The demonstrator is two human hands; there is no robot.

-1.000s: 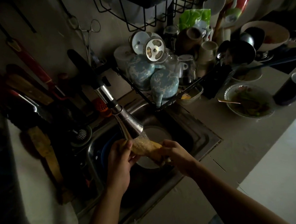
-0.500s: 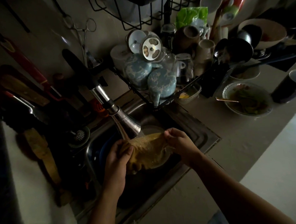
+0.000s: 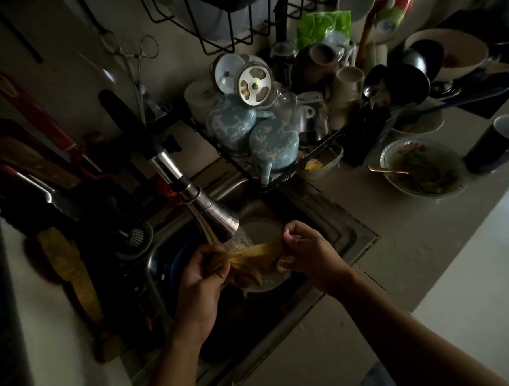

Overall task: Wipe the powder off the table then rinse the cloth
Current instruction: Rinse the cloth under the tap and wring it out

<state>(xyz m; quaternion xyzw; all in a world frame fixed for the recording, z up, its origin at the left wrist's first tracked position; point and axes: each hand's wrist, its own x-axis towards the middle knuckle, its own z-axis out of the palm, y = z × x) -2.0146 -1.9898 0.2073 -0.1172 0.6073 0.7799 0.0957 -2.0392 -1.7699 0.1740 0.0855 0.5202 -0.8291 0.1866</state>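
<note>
Yellow-brown cloth point(image 3: 255, 259) wet, bunched, stretched between both hands over the sink point(image 3: 342, 235), right under the faucet head point(image 3: 216, 221) w/ water spraying onto it. Left hand point(image 3: 201, 279) clenched on cloth's left end, fingers wrapped round it. Right hand point(image 3: 305, 250) pinching the right end, thumb + fingers closed on the fabric. Pale dish point(image 3: 259, 229) sits in the basin directly below/behind the cloth. Small strainer point(image 3: 136, 236) left of the sink, near its rim. Dish rack point(image 3: 274, 138) behind sink, packed w/ blue patterned mugs point(image 3: 274, 143), cups, lids. Bowl point(image 3: 423, 166) w/ food and a spoon on the counter point(image 3: 397, 244) to the right, well apart from the sink. Scene v. dark, left side detail hard to make out.
</note>
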